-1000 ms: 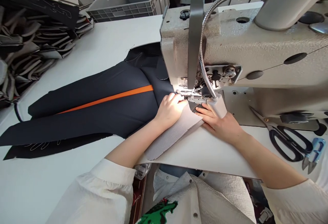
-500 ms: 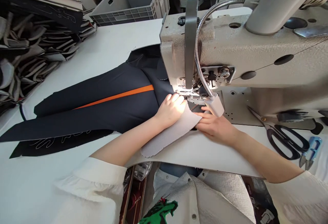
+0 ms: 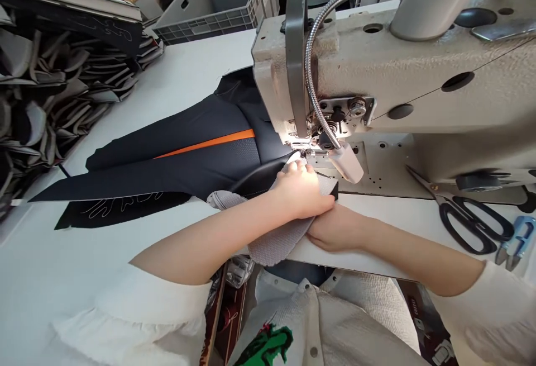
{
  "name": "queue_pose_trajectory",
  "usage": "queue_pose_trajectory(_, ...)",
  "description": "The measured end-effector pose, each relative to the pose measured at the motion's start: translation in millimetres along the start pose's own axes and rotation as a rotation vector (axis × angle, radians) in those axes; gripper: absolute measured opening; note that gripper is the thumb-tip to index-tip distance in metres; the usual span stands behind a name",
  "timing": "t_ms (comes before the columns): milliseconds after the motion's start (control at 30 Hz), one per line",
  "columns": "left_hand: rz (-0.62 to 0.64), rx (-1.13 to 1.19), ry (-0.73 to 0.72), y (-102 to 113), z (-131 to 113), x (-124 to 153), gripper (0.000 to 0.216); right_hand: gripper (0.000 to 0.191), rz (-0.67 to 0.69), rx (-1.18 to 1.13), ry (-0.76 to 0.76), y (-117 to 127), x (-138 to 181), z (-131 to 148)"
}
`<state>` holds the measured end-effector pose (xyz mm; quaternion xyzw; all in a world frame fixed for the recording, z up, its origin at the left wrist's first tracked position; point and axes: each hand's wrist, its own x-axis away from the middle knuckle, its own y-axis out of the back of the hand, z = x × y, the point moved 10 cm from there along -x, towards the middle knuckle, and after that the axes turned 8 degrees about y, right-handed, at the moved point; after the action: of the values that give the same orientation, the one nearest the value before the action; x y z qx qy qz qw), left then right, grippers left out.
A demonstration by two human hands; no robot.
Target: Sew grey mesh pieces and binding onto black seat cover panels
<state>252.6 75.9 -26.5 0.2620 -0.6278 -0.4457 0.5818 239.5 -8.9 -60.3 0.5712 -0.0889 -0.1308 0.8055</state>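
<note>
My left hand (image 3: 304,190) lies curled on a grey mesh fabric piece (image 3: 276,240) just in front of the needle of the sewing machine (image 3: 377,70), fingers pressing it down. Under that hand, my right hand (image 3: 335,226) grips the same grey piece at the table edge; its fingers are mostly hidden. A dark navy fabric panel with an orange stripe (image 3: 209,144) stretches to the left from under the machine head, its edge folded up near my left hand.
Black-handled scissors (image 3: 464,215) and blue thread snips (image 3: 517,237) lie at the right on the machine bed. Stacked cut fabric pieces (image 3: 46,86) fill the far left. A grey plastic crate (image 3: 221,3) stands at the back. The white table (image 3: 62,254) spreads left.
The grey piece was pulled back toward the table edge and bunched. My left hand moved right over my right hand, which slid under it. The dark panel's edge lifted.
</note>
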Motion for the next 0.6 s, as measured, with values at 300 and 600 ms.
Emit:
queue_pose_trajectory(300,-0.236,-0.082,-0.223,-0.4,6.9,5.2,0.059,0.042,-0.075,-0.043,0.064,5.2,-29.2,18.7)
queue_pose_trajectory(600,-0.207,-0.041,-0.213,-0.4,2.7,-6.0,0.047,0.052,-0.068,-0.128,-0.158,-11.4,-48.0,8.8)
